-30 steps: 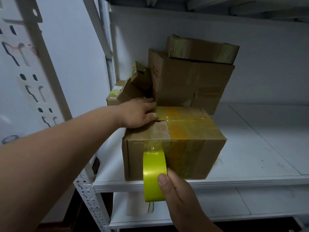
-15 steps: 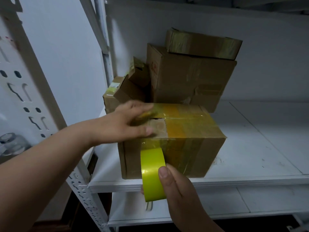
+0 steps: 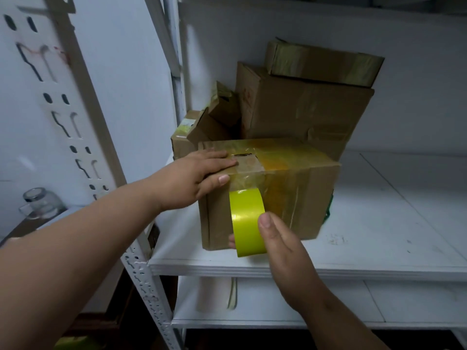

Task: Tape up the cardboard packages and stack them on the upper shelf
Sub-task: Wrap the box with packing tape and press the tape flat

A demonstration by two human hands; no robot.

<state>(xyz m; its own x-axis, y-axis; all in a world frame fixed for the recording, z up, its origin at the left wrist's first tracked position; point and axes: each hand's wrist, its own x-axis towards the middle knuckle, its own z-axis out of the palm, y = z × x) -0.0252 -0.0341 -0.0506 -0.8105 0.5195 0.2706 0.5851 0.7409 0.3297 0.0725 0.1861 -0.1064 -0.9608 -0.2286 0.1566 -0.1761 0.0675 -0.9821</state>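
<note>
The right hand [image 3: 283,251] hides the tape roll's [image 3: 247,223] core and most fingers. The left hand [image 3: 192,178] covers the front box's [image 3: 303,198] near top corner. Rear boxes [image 3: 303,109] are partly hidden.

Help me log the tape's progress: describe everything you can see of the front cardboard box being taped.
The front cardboard box is brown, creased corrugated card, standing upright near the white shelf's front edge. Glossy yellowish tape crosses its top and runs down its front face. A small dark gap shows at the top seam. The left hand presses flat on its top left corner; the right hand holds the yellow-green tape roll against its front. Other boxes stand behind it.
</note>
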